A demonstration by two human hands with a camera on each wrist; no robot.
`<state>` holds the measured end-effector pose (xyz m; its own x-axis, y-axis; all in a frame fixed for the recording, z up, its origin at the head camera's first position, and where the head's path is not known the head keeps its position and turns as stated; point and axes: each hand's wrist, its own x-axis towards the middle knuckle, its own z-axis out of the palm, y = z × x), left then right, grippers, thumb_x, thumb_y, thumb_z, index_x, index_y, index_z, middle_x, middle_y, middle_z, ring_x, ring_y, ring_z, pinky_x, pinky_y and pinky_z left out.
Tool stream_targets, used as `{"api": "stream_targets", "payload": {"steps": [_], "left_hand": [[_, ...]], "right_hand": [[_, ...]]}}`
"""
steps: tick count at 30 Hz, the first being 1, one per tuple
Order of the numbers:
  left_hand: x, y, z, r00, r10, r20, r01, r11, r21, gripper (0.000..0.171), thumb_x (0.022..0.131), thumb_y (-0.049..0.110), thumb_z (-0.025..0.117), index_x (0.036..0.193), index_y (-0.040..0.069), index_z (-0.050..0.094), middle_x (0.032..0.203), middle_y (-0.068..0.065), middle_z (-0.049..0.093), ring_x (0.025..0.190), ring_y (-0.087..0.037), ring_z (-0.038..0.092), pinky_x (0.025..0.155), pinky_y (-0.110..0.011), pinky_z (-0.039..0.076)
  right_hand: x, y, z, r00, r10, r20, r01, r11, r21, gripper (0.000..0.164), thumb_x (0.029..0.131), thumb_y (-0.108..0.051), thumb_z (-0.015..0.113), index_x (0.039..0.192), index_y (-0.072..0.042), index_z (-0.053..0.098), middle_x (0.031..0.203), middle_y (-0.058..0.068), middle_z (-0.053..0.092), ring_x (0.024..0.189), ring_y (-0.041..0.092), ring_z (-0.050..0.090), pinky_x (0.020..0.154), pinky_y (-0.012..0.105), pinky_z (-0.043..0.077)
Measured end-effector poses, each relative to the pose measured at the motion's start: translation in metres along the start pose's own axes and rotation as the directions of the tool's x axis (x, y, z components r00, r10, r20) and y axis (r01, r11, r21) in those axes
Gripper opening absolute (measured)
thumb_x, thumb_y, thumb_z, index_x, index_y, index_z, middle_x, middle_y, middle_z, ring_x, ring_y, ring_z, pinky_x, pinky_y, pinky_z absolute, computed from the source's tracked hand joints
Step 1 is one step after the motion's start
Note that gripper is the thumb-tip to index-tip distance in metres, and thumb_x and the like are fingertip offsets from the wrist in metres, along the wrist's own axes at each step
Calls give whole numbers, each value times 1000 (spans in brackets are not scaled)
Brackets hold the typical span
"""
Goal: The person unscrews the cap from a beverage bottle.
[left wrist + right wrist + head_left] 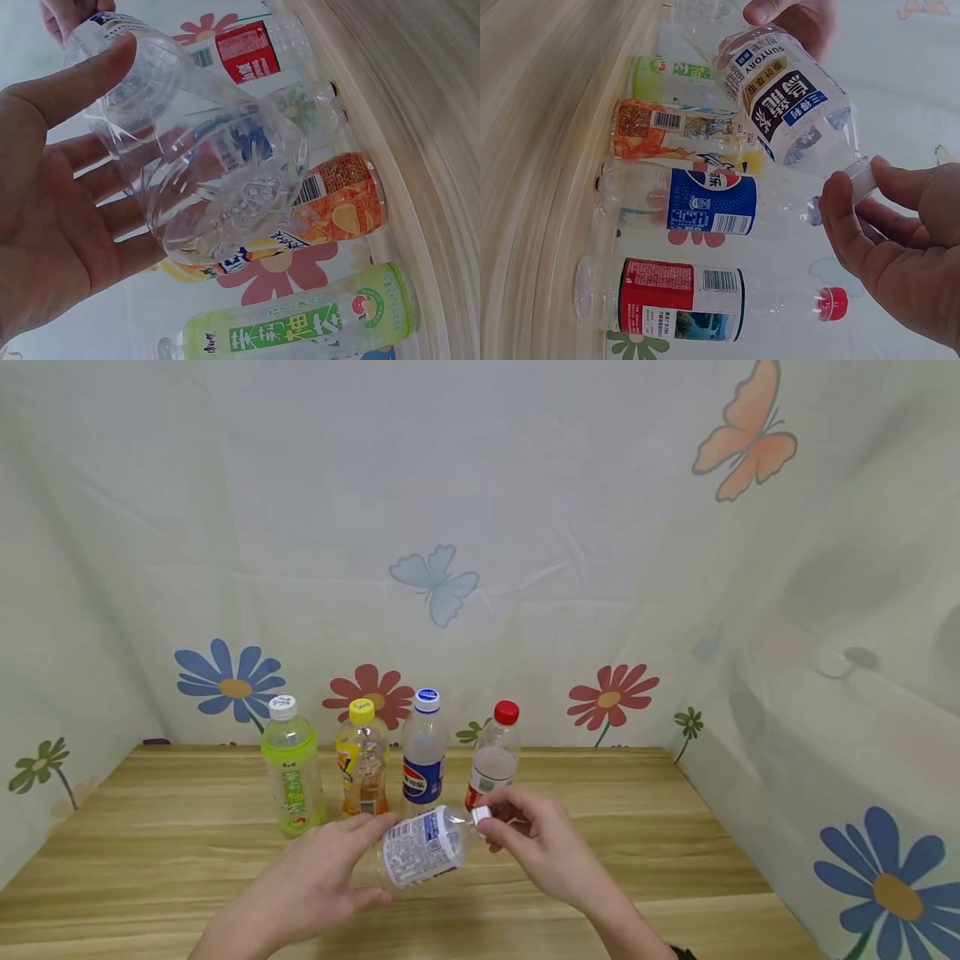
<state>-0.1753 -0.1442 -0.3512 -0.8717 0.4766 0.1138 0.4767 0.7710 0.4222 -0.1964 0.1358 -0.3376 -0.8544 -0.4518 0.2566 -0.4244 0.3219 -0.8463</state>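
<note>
Both hands hold a clear plastic bottle (422, 847) with a white SUNTORY label, tilted on its side above the table, its neck toward the right. Around its lower body the left hand (318, 877) is wrapped, thumb on one side and fingers on the other, as the left wrist view shows from the bottle's base. At the other end, the right hand (536, 843) pinches the white cap (861, 180) between thumb and forefinger. The cap sits at the bottle's mouth. Inside, the clear bottle looks empty.
Behind the hands stand a green-labelled bottle (292, 768), a yellow-capped orange bottle (363, 764), a blue-labelled Pepsi bottle (423, 760) and a red-capped bottle (497, 756). They form a row on the wooden table (150, 860). A flowered cloth (525, 527) hangs beyond.
</note>
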Motion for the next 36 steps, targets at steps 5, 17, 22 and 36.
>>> {"api": "stream_targets", "payload": {"steps": [5,17,22,36], "left_hand": [[0,-2,-1,1000,4,18,-3,1000,-24,74,78,41,83,140,16,53,128,3,59,111,-18,60,88,-39,51],[2,-1,0,998,-21,55,25,996,-86,80,77,52,79,143,19,47,132,5,54,112,-17,57,90,-40,50],[3,1,1,998,-33,54,38,994,-99,86,72,57,80,142,20,48,130,5,55,110,-17,59,90,-41,50],[3,-3,1,998,24,49,-19,994,-108,78,77,47,81,141,17,50,122,8,61,103,-13,62,85,-31,52]], "right_hand": [[0,-1,-1,1000,-9,10,9,1000,1,14,96,-9,65,109,-7,65,95,3,62,81,21,62,72,31,55],[-3,-3,1,996,-22,-85,20,999,-25,14,95,-12,67,107,-7,67,93,2,62,76,19,63,67,30,56],[-3,-4,2,996,-12,-86,12,1000,-3,14,95,-11,68,107,-5,66,92,4,62,74,19,64,68,30,56],[-2,-3,1,997,-53,-58,54,998,16,14,94,-11,67,108,-8,67,94,2,63,77,20,62,70,34,56]]}}
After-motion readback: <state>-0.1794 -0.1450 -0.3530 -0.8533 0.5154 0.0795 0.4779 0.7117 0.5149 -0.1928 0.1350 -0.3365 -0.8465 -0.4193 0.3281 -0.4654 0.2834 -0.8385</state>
